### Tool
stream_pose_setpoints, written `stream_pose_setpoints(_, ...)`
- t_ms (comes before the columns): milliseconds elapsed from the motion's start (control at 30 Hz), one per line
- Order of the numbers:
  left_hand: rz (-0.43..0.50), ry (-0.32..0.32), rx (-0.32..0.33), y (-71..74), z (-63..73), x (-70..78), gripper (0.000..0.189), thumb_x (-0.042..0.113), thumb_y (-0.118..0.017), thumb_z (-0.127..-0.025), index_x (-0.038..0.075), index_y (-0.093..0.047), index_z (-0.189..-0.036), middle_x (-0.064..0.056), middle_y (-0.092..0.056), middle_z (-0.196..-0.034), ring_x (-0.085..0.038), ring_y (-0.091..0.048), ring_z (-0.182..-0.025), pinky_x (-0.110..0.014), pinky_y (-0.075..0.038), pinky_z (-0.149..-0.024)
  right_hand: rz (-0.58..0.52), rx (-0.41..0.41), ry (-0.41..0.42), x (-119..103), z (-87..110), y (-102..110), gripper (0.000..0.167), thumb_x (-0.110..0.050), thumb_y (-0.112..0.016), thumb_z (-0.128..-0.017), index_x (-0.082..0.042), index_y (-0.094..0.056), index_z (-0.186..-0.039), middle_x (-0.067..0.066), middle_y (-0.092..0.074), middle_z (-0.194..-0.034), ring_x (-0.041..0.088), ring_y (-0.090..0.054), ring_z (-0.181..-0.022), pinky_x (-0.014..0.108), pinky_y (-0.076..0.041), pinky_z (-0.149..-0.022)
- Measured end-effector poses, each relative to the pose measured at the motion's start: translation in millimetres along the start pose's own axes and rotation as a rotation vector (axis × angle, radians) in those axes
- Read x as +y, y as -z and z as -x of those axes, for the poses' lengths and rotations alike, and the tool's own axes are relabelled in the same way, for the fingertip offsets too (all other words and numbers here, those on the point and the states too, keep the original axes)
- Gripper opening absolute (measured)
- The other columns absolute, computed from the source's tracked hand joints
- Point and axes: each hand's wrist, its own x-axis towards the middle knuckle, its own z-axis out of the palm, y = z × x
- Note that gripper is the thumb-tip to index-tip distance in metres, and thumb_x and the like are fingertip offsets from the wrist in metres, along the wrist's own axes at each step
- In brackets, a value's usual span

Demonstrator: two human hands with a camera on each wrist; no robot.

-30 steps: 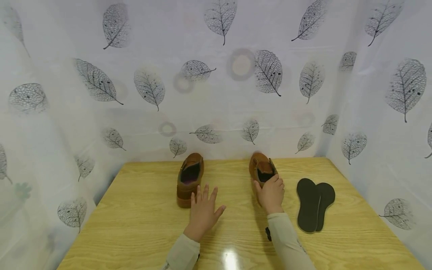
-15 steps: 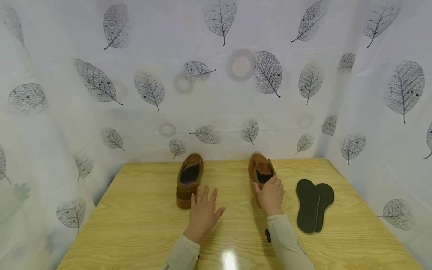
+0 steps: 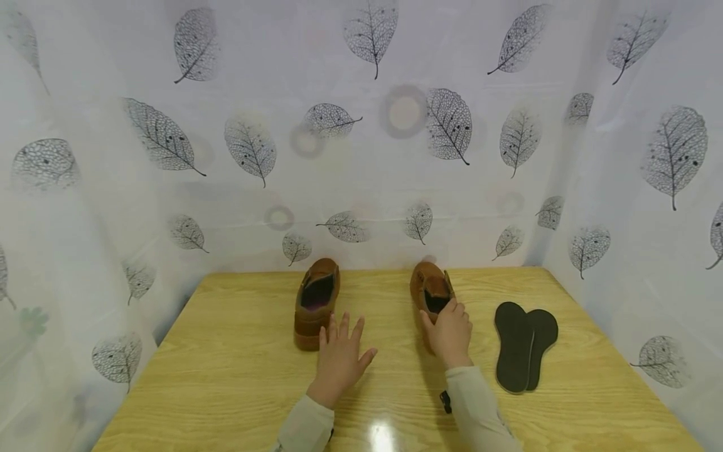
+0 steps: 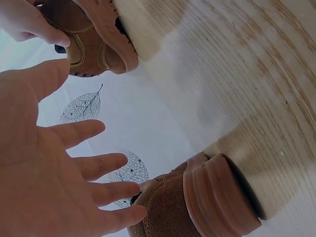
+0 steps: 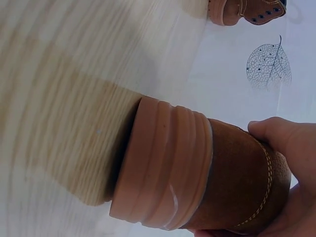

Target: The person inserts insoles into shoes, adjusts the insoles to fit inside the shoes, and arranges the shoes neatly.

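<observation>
Right hand (image 3: 450, 333) gripping the heel end of the right-side brown shoe (image 3: 430, 290), thumb on one side and curled fingers over the collar on the other; same grip seen close in the right wrist view (image 5: 286, 163), thumb pressed against the suede back above the ribbed tan sole of that shoe (image 5: 197, 182). Shoe standing on the wooden table (image 3: 226, 376), toe toward the leaf-printed curtain (image 3: 248, 144), near the far edge. Left hand (image 3: 339, 355) flat and relaxed, fingers spread and straight, holding nothing, placed just behind the heel of the left-side brown shoe (image 3: 315, 304); hard to tell from the head view whether fingertips touch it. Left wrist view showing the spread fingers (image 4: 94, 165) with the lowest fingertip at or very near the suede heel of that shoe (image 4: 197, 207), contact unclear; other shoe (image 4: 91, 34) at the top of that view with the right hand's thumb on it. Both shoes upright, well apart, openings facing up. Pair of dark insoles (image 3: 522, 345) lying flat and overlapping on the table, to the right of the held shoe, apart from both hands. Light sleeves (image 3: 480, 408) covering both forearms.
</observation>
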Motion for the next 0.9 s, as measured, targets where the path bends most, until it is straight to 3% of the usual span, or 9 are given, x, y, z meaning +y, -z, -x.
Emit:
stream_pose_setpoints(500,0.014,0.000,0.002,-0.7,1.0,-2.0,0.063,0.044,-0.061,-0.092,0.009,-0.046,-0.143,-0.025,-0.036,-0.147,-0.050,-0.027,-0.136,-0.065,-0.025,-0.105,-0.008,0.022,0.055,-14,12.5,0,0.063,-0.037,-0.068,-0.089,0.020,-0.049,-0.107,0.031,-0.053,-0.094,0.043,-0.055,-0.077,0.053,-0.045,-0.071)
stream_pose_setpoints(900,0.004,-0.016,0.015,2.7,1.6,-2.0,0.064,0.044,-0.062,-0.091,0.008,-0.047,-0.142,-0.026,-0.037,-0.146,-0.051,-0.029,-0.135,-0.066,-0.027,-0.104,0.002,0.044,0.103,-24,21.0,4,0.062,-0.037,-0.072,-0.085,0.019,-0.053,-0.102,0.027,-0.054,-0.086,0.040,-0.056,-0.072,0.052,-0.046,-0.068)
